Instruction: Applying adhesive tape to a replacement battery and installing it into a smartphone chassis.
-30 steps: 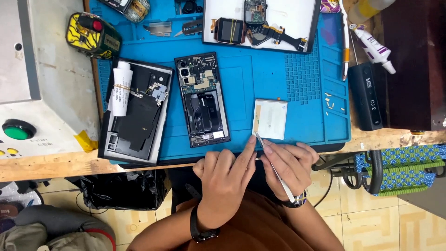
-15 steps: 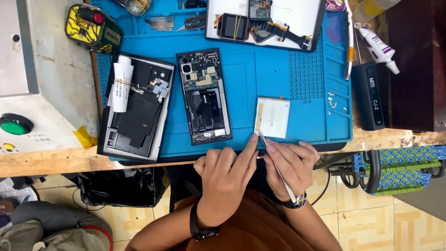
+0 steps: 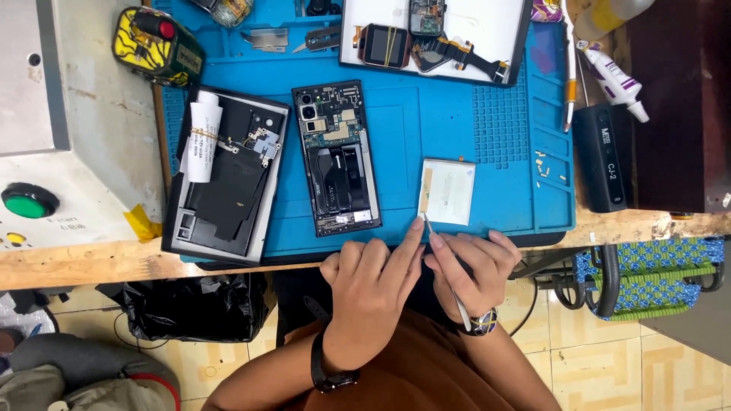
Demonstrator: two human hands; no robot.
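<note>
1. The right hand (image 3: 470, 268) is pinching a thin metal tool (image 3: 443, 264) between thumb and fingers, its tip touching the near left corner of a small white rectangular part (image 3: 448, 192) that is lying flat on the blue work mat (image 3: 457, 114).
2. The left hand (image 3: 371, 289) is resting just beside the right one — its forefinger is stretching up to that same corner, the other fingers lying loosely curled with nothing in them; a dark watch is sitting on this wrist.
3. To the left of the white part, an opened phone body (image 3: 336, 158) is lying face down on the mat, its boards and camera modules showing.
4. Further left, a black back cover (image 3: 225, 173) is lying at the mat's edge — a rolled white paper (image 3: 202, 142) is resting on it.
5. At the far side, a white tray (image 3: 487, 30) is holding small phone parts and a dark strap.
6. A yellow-and-black device (image 3: 156, 46) is sitting at the upper left, and a black box (image 3: 601, 156) is standing beyond the mat's right edge.
</note>
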